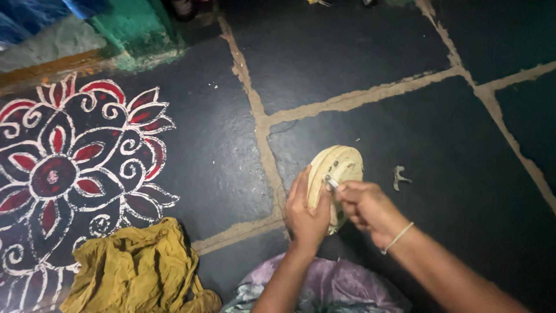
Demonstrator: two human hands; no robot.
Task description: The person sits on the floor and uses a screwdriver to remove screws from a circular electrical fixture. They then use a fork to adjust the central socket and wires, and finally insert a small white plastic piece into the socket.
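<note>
Two hands meet on one object. The right hand [366, 207] pinches a small silvery metal piece [331, 183] between thumb and fingertips, its grip closed on that piece, and presses the piece's tip against the face of a round, cream-coloured disc of plastic or metal [341, 168]. The left hand [306, 211] clamps the disc's near left edge, fingers wrapped over the rim, holding it tilted up on its edge above the floor. The disc lies just forward of both hands, its flat face turned toward the right hand; the silvery piece points from the right hand up and left into that face, near its middle. A thin pale bangle [398, 237] circles the right wrist. Just right of the disc, apart from it, a small bent grey metal bit [401, 176] lies on the dark stone floor [370, 58]. Nearer the person are a lilac cloth [330, 287], a crumpled mustard-yellow cloth [136, 269] and a red-and-white painted floral floor pattern [69, 168].
</note>
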